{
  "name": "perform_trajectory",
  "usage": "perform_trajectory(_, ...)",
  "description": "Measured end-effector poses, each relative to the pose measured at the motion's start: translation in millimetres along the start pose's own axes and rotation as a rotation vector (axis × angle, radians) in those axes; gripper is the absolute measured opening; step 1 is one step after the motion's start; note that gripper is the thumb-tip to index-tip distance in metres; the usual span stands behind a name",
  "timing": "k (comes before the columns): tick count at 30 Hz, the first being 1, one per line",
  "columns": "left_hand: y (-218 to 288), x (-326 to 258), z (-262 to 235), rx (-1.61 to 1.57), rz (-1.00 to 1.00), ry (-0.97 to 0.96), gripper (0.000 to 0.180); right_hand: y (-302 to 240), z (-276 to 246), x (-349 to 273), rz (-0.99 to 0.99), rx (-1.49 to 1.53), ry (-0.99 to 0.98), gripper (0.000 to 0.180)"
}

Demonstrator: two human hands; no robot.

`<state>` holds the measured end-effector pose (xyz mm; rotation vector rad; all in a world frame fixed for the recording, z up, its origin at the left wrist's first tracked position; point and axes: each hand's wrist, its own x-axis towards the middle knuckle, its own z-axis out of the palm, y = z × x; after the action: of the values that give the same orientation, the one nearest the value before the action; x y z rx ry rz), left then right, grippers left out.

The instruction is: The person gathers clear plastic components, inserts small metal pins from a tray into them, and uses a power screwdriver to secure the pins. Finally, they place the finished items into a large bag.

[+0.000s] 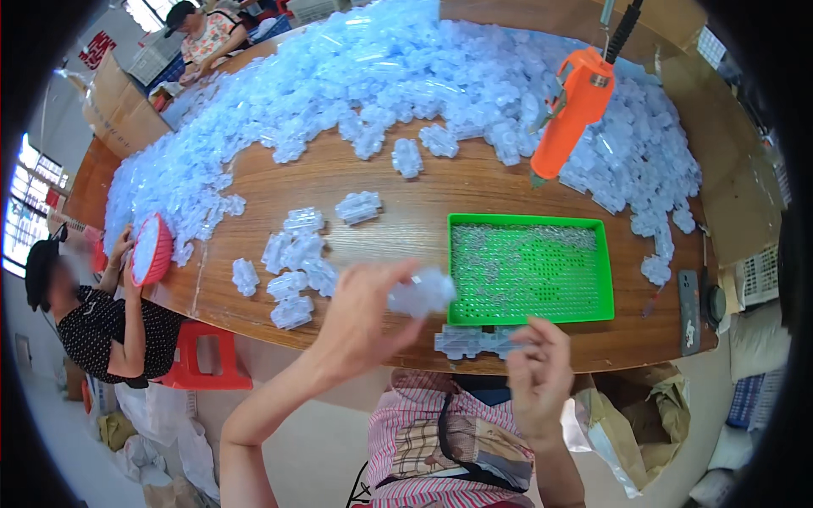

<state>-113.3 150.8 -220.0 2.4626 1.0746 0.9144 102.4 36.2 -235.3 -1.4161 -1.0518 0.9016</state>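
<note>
My left hand (360,317) is closed on a clear plastic part (421,293), blurred by motion, held above the table by the near left corner of a green basket. My right hand (539,372) is at the table's front edge, fingers curled toward the thumb; what it pinches, if anything, is too small to make out. Beside it, clear plastic parts (461,341) lie in a row against the basket's near side. The shallow green basket (529,321) has small metal pieces like screws (487,262) spread over its perforated bottom.
A huge heap of clear plastic parts (364,63) covers the far table. A smaller group (301,254) lies left of my hand. An orange electric screwdriver (572,114) hangs above the right side. A phone (689,313) lies at right. Two people sit left; one holds a pink basket (161,254).
</note>
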Motion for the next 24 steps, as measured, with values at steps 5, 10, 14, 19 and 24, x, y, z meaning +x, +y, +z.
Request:
perform_trajectory(5, 31, -6, 18, -0.106, 0.339, -0.200, 0.065, -1, 10, 1, 0.215, 0.440, -0.217, 0.043)
perform_trajectory(10, -24, 36, 16, 0.062, -0.003, -0.063, 0.060, 22, -31, -4, 0.136, 0.366, 0.069, 0.031)
perform_trajectory(14, -128, 52, 3, 0.424, -0.018, 0.002, 0.058, 31, -62, -9, 0.161, 0.253, 0.283, 0.031)
perform_trajectory(19, -135, 60, -6, 0.238, -0.137, -0.130, 0.049, 59, -83, -9, 0.208, -0.041, 0.288, 0.031)
perform_trajectory(24, -67, 46, 11, -0.484, -0.416, -0.114, 0.034, 54, -66, 3, 0.225, -0.017, 0.339, 0.031)
